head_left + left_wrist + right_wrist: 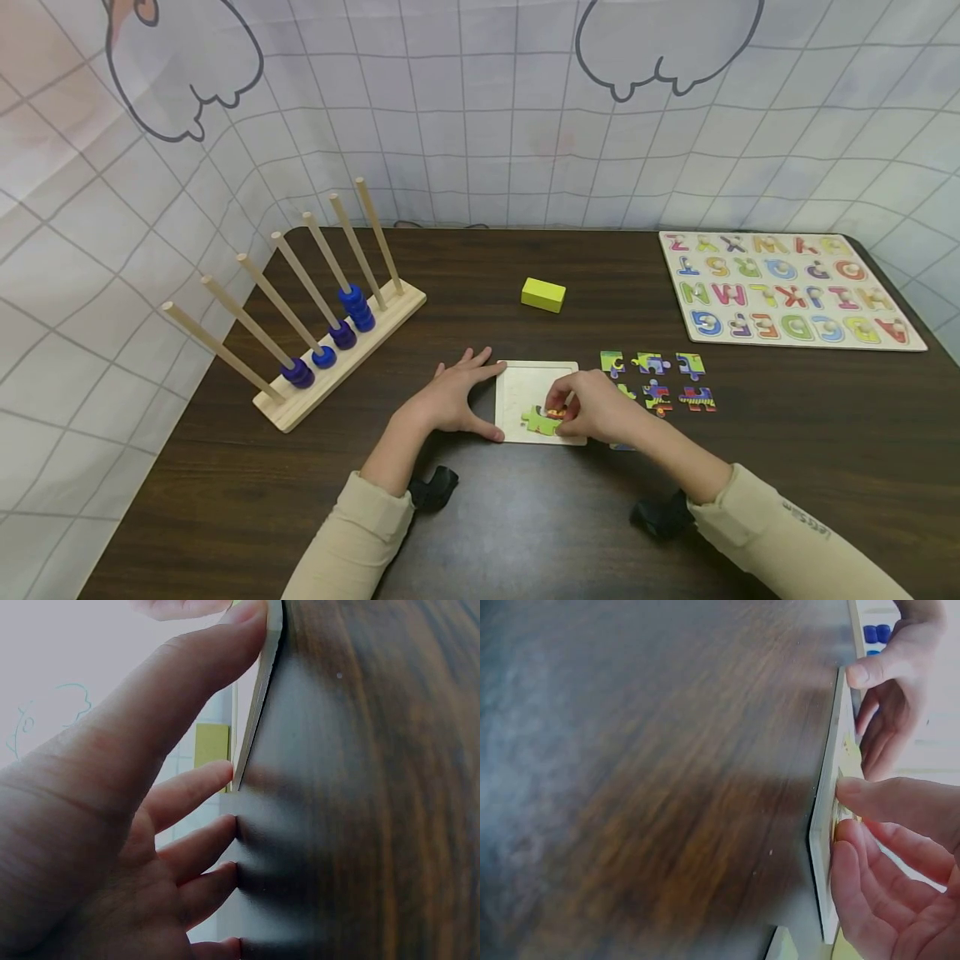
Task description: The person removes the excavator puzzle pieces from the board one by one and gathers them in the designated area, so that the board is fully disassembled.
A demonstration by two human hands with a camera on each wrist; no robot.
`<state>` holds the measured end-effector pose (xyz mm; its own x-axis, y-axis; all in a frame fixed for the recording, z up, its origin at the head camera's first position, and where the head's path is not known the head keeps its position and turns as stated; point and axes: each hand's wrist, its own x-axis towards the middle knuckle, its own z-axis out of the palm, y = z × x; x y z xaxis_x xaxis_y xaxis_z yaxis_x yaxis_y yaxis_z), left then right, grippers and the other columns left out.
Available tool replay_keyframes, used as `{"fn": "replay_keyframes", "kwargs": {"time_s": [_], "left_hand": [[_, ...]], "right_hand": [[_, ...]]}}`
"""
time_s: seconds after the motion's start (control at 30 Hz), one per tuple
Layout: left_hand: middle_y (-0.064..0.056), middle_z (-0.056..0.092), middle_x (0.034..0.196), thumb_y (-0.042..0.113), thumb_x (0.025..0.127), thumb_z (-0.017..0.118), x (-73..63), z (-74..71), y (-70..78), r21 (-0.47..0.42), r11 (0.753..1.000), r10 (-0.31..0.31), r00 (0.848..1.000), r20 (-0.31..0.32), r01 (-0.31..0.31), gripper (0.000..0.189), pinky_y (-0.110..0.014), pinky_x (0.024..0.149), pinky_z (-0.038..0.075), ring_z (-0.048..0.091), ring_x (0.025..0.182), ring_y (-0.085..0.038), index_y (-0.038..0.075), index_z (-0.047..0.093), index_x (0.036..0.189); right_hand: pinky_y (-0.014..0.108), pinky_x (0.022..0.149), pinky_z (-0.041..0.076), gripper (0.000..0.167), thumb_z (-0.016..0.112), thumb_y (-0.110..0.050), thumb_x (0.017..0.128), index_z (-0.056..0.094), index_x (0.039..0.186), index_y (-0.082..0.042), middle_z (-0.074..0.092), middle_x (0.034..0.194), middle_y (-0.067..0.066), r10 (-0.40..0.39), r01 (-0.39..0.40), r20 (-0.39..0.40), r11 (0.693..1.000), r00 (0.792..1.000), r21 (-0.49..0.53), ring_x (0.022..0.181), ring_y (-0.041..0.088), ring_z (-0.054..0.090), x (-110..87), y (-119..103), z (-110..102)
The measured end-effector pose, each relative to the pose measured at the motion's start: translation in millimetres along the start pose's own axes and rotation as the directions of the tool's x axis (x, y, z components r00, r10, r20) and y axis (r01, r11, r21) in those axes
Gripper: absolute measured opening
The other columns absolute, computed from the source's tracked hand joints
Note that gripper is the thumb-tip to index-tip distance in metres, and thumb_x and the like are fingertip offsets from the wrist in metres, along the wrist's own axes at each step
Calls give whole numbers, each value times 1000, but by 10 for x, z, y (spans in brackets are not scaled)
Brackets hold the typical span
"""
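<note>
A square pale puzzle tray (525, 385) lies on the dark table in the head view. My left hand (454, 397) is spread at its left side, thumb on the near left corner and a fingertip at the far left corner. Over the tray's lower right part, my right hand (600, 407) pinches a jigsaw piece (556, 412) with some red and orange on it, largely covered by the fingers. Beside it in the tray lies a green jigsaw piece (537, 422). In the right wrist view, thumb and fingers (862, 793) press close to the tray's surface.
Several loose jigsaw pieces (655, 392) lie right of the tray, some partly under my right hand. A yellow block (543, 295) sits behind. At the left stands a wooden peg rack (352, 354) with blue rings; a letter board (787, 292) lies back right.
</note>
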<state>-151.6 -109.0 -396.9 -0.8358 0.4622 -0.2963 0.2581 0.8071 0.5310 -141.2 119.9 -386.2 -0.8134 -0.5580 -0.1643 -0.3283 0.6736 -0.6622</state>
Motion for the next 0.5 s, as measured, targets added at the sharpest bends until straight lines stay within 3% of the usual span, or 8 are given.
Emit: {"fn": "replay_keyframes", "kwargs": {"time_s": [0.5], "left_hand": [[-4,16,151,43,62,82,-4,4,13,1,1000,-12,1000,-4,12,95,-56,106,3,4,139,-24,22,34,143]], "right_hand": [[22,52,47,19,77,-3,66,66,80,-5,59,70,0,-20,21,-48,1000,999,16,57,9,54,-42,19,-10]]}}
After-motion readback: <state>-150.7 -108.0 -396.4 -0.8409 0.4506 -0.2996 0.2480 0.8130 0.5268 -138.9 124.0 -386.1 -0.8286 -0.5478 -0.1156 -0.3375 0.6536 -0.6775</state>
